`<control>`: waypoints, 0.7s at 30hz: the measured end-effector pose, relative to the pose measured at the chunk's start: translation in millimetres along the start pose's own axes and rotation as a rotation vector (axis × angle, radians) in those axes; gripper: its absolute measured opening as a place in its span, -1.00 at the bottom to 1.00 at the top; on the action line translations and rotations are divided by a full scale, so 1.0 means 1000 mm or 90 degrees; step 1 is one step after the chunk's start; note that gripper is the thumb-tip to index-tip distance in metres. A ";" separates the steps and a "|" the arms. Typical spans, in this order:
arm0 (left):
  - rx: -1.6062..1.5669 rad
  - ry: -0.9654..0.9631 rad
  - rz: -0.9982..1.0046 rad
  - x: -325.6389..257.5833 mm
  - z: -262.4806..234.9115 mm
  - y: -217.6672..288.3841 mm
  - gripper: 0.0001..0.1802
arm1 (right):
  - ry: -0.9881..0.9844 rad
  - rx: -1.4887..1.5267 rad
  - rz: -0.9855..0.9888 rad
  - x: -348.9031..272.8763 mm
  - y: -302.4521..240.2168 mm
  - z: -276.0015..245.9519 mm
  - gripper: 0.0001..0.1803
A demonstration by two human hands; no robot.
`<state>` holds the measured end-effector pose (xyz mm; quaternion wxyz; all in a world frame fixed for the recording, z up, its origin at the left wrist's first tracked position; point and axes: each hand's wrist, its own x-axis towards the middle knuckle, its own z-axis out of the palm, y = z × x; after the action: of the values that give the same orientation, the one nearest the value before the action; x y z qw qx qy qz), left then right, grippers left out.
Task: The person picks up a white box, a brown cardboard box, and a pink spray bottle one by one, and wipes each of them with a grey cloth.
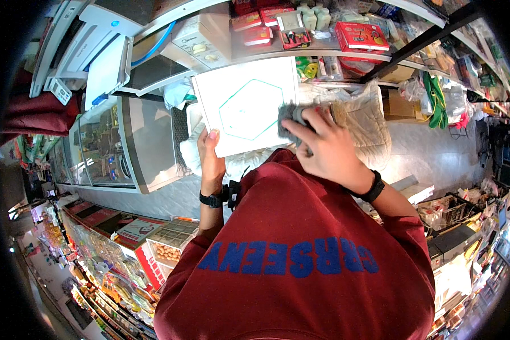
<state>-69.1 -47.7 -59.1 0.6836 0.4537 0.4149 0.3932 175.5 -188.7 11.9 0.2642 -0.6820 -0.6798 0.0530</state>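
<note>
A white board (241, 93) bears a green hexagon outline, with small faint marks inside it. At its lower left corner my left hand (211, 153) is closed on the edge, thumb on the front face. My right hand (328, 144) grips a dark grey cloth (292, 122), which lies against the board's right edge, over the hexagon's right side. Part of the cloth is hidden under my fingers, and it looks slightly blurred.
Behind the board, a shelf (317, 54) carries red boxes and small goods. A quilted pale cushion (368, 127) lies under and beside the board. Left stand a glass-fronted cabinet (102, 147) and a white printer (99, 39). A box of eggs (167, 252) sits lower left.
</note>
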 end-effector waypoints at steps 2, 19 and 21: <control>-0.009 0.001 -0.006 -0.003 -0.004 0.000 -0.26 | -0.014 0.025 -0.018 -0.004 -0.001 0.001 -0.30; 0.002 -0.020 -0.029 -0.021 -0.022 -0.009 -0.05 | 0.039 -0.027 -0.027 -0.001 -0.002 -0.001 -0.33; -0.012 -0.005 -0.021 -0.023 -0.022 -0.011 -0.09 | 0.072 -0.062 0.007 0.011 -0.002 -0.008 -0.33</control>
<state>-95.3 -65.6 -69.7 0.6958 0.4423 0.4158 0.3839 177.6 -180.4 22.7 0.2683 -0.6998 -0.6618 -0.0172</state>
